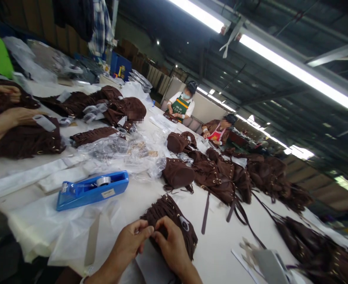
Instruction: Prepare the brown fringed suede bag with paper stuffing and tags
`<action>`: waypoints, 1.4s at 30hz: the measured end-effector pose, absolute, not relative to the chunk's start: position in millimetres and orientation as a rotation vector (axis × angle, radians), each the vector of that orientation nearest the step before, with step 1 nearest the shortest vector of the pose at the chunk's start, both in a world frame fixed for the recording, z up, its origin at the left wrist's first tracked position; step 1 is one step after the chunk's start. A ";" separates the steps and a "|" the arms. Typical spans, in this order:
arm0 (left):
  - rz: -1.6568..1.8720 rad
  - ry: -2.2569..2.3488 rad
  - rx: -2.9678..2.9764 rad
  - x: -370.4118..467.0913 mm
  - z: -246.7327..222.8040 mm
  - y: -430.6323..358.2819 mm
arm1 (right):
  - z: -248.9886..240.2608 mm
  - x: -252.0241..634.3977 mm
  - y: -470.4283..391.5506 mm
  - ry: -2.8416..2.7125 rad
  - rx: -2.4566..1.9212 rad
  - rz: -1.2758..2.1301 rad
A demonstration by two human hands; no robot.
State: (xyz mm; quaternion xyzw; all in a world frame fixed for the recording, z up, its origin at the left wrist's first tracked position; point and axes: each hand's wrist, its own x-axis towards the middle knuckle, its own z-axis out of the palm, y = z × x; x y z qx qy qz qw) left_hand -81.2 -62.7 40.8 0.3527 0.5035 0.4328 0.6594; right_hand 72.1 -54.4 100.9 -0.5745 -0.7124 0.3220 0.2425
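Note:
A dark brown fringed bag point(169, 209) lies on the white table in front of me, a small clear-wrapped piece point(184, 223) on its side. My left hand point(132, 238) and my right hand point(170, 240) meet over its near edge. Thumb and forefinger are pinched together on each hand, the tips almost touching. Whatever sits between them is too small or hidden to make out. Beneath my wrists a pale sheet point(153, 268) extends from the bag.
A blue tape dispenser point(92, 190) stands to the left, near crumpled clear plastic bags point(123, 152). More brown bags point(178, 173) fill the table's middle and right. At far left, a co-worker's hands point(20, 118) handle another. Two people work at the far end. A grey object point(270, 265) lies front right.

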 end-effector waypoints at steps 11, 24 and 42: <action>1.169 1.072 0.634 -86.6 36.2 -62.1 | 102.2 69.1 -42.0 -1.784 -1.708 0.894; 1.169 0.977 0.569 -80.0 42.3 -51.6 | 105.5 65.8 -47.8 -1.719 -1.593 0.990; 1.031 0.805 0.554 -79.5 50.6 -46.2 | 99.7 67.6 -40.8 -1.643 -1.634 1.007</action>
